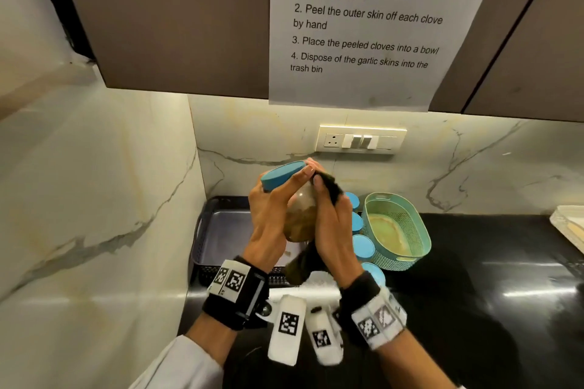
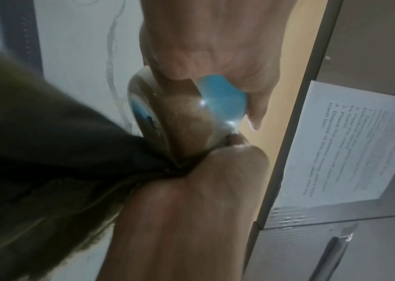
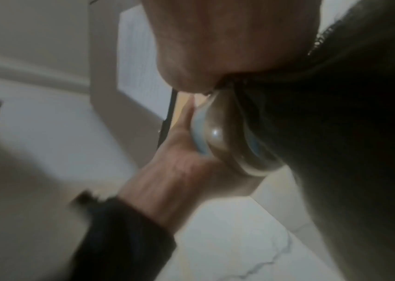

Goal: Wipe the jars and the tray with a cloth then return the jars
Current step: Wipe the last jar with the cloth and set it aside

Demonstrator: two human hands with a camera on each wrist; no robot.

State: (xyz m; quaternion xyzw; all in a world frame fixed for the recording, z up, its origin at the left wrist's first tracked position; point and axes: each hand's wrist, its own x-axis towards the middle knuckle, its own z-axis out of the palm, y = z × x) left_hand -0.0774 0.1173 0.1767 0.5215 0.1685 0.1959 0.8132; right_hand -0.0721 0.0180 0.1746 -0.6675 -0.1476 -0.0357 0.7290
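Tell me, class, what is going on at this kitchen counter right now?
A person is wiping a jar held up above the counter. The left hand grips it near its blue lid, while the right hand presses a dark cloth against the glass. Below, the dark tray holds no jars in its visible part; four other blue-lidded jars wait beside a green basket.

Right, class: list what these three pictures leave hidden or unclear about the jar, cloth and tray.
- Jar contents: head view, covered by both hands; wrist views blurred.
- Cloth: full extent hidden by the right hand.
- Tray: near right part hidden by the left hand.
- Jars beside the basket: only lids show.
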